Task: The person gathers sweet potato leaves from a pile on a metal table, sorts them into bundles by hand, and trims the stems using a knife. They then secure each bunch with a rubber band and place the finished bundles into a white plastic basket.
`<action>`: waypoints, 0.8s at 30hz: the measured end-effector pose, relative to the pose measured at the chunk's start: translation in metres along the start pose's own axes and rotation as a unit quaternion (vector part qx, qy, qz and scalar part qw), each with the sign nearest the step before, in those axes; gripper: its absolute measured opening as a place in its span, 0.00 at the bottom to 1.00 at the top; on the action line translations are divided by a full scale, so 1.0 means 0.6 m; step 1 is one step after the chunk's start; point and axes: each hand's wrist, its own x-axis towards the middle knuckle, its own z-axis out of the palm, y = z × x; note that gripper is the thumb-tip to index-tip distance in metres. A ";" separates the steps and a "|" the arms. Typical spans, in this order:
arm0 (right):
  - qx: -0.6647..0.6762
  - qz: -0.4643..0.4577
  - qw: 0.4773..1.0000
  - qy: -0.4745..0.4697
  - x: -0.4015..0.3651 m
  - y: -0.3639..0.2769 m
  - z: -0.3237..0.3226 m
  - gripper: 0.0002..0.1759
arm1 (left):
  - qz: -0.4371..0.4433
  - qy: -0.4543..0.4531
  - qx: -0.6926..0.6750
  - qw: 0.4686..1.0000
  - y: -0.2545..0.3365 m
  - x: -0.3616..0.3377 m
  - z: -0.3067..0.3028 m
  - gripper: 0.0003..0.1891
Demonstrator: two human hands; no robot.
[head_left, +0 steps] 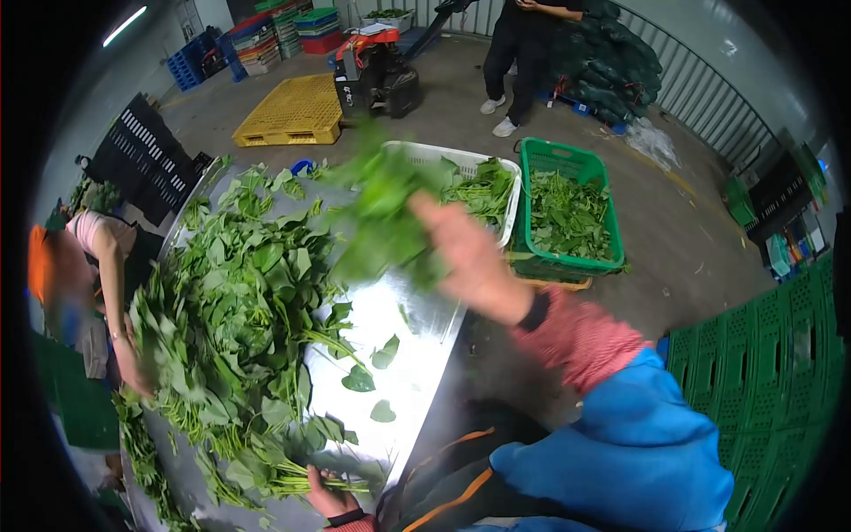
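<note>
- Reference: white crate (517, 188), standing beyond the metal table (424, 346). All places below are given from this crate.
- Right hand (470, 257): fingers closed on a raised bunch of leafy greens (381, 208). The hand is on the near side of the crate, as seen from the wearer; it is the nearer of the two hands to the crate.
- Raised bunch: in view, it overlaps the left part of the crate. Motion blur hides its long axis and stem ends; its height above the crate cannot be told.
- Left hand (330, 498): fingers wrapped around the stems of a lower bunch (266, 472), well apart from the crate, toward the wearer.
- Lower bunch: long axis runs roughly sideways in view. Leaves lie to the left; cut stem ends extend rightward past the fist, not pointing at the crate.
- Heap of greens (253, 284): on the table, left of the crate and extending toward the wearer.
- Green crate (612, 213): just right of the white crate, holding greens.
- Co-worker's hand (133, 363): at the heap's far left side, well apart from the white crate; its grip cannot be told.
</note>
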 end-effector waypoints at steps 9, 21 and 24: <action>-0.462 0.175 0.866 -0.079 -0.035 0.295 -0.091 0.48 | 0.022 0.013 0.007 1.000 -0.014 -0.018 0.112 0.06; 0.097 -0.065 0.950 -0.288 -0.088 -0.058 0.325 0.14 | 0.012 0.029 -0.031 0.999 -0.008 -0.074 0.074 0.07; 0.069 -0.043 0.938 -0.336 -0.103 -0.103 0.393 0.14 | 0.005 0.047 -0.044 0.998 -0.011 -0.088 0.064 0.06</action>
